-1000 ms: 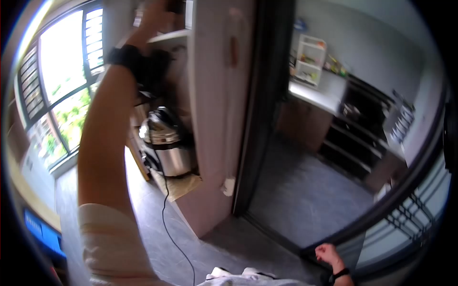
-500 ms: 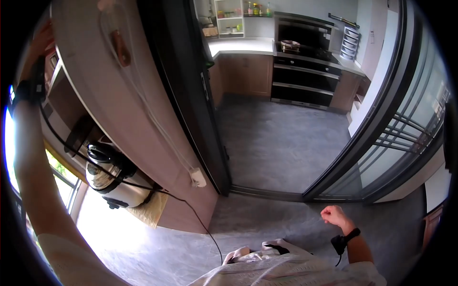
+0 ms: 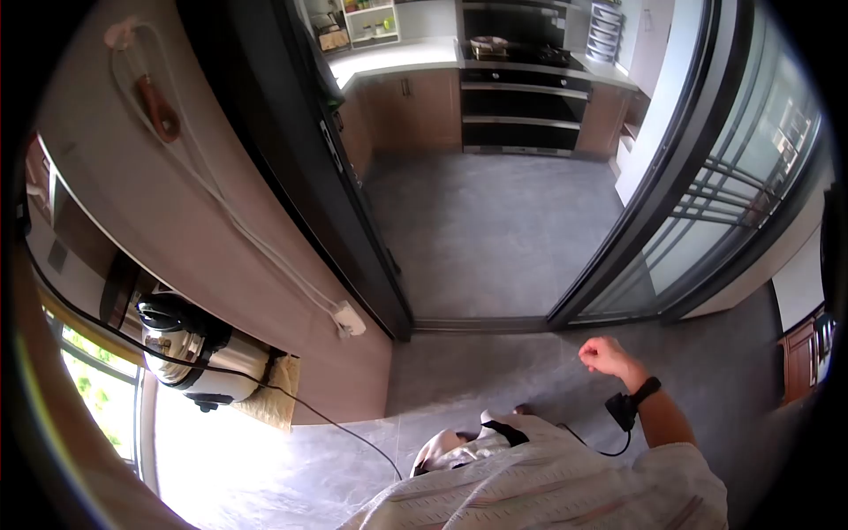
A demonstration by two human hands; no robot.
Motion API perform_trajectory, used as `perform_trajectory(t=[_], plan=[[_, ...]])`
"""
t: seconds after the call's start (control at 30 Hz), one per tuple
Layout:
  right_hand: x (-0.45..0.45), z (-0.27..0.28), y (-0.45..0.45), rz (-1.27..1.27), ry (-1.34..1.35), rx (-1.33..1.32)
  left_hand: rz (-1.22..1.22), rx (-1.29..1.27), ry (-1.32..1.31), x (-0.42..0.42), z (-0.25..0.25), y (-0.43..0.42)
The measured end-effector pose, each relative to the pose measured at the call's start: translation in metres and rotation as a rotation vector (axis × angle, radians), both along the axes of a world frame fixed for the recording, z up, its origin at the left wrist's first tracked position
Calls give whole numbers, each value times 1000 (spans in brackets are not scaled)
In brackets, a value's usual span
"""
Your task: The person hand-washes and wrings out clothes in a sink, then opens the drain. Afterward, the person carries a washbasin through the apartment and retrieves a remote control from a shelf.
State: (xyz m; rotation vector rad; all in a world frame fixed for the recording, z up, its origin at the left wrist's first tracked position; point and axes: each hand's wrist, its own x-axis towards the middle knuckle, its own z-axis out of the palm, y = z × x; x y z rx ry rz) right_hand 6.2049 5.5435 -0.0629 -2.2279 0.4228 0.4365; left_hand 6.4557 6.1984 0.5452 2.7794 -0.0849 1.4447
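Observation:
My right hand [image 3: 604,355] hangs above the grey floor in front of the doorway, its fingers curled in and nothing visible in them. A black band with a small device and a cable is on that wrist. Of my left arm only a blurred part shows along the far left edge; its hand is out of view. Near that arm, a silver and black cooker [image 3: 208,353] stands on a cardboard-coloured mat [image 3: 272,396] on a shelf. A black cable [image 3: 327,417] passes in front of it and runs down towards my clothes.
A white power strip [image 3: 348,319] and its cord hang on the side panel of the cabinet [image 3: 265,194]. A dark door frame [image 3: 291,150] and a glass sliding door [image 3: 707,221] flank the kitchen opening. Beyond are a stove [image 3: 521,106] and a white counter [image 3: 397,57].
The view has swung right and down. My left hand, raised at the cabinet shelves before, has left the view at the left edge. My right hand remains curled.

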Motion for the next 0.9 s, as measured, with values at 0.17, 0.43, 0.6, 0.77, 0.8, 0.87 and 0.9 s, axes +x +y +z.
perform_trajectory(t=[0.17, 0.43, 0.6, 0.77, 0.8, 0.87, 0.9], plan=[[-2, -5, 6, -40, 28, 28, 57, 121, -29, 11, 6, 6], [-1, -3, 11, 3, 2, 29, 152, 261, -90, 15, 9, 25], [4, 11, 15, -19, 34, 8, 211, 331, -134, 14, 11, 40], [1, 1, 8, -9, 21, 1, 268, 401, -176, 13, 14, 52], [1, 0, 7, -2, 14, -1, 282, 411, -185, 12, 14, 56], [0, 0, 7, -2, 8, 3, 306, 439, -203, 11, 15, 63], [-1, 0, 7, -8, 9, 7, 316, 450, -213, 10, 16, 66]])
